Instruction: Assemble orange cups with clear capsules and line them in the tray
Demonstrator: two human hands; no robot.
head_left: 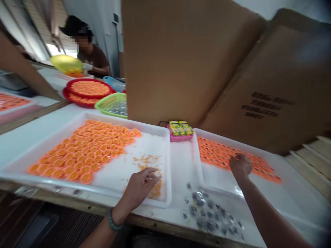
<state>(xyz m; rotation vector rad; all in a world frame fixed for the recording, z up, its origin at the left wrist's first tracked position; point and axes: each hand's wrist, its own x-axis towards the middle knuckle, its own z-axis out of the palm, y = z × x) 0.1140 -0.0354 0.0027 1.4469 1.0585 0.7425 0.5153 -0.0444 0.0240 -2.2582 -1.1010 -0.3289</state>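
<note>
Left hand [141, 184]: above the left tray [111, 172], fingers bent together; any pinched item unclear
Right hand [241, 166]: over orange pieces [216, 151] in the right tray [219, 179], fingers curled, grip unclear

White table [181, 165] with trays and loose clear pieces on it.
The table has a white top and a bare wooden front edge [155, 224]. The left tray [168, 155], white and shallow, sits on it, well apart from the white right tray [198, 168]. Between their back corners stands a pink container [181, 138]. In front of the right tray lies a loose spread of small clear round pieces [209, 210] with dark centres, blurred. A few more lie along the front of the left tray. Behind that tray sit a light green basket [102, 107] and, beside it, stacked red trays [67, 96]. A wooden strip [31, 119] crosses the far left.
</note>
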